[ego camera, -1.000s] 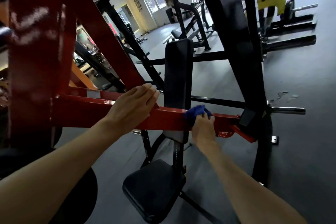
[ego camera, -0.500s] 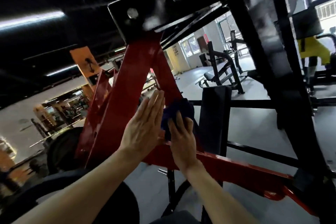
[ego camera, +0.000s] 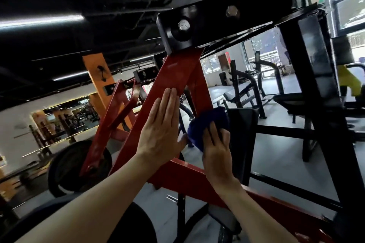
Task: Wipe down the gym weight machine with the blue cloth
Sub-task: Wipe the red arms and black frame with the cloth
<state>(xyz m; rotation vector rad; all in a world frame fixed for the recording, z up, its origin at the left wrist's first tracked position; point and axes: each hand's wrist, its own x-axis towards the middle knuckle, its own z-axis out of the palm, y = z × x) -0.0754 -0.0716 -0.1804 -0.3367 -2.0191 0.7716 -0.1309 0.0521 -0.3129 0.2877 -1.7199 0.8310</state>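
Red beam [ego camera: 173,77] under flat left hand [ego camera: 162,130]; right hand [ego camera: 217,150] presses blue cloth [ego camera: 205,124]; black backrest [ego camera: 242,124] behind

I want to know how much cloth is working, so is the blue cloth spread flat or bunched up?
Bunched: the blue cloth bulges in a wad past the right hand, which presses it against the red beam.
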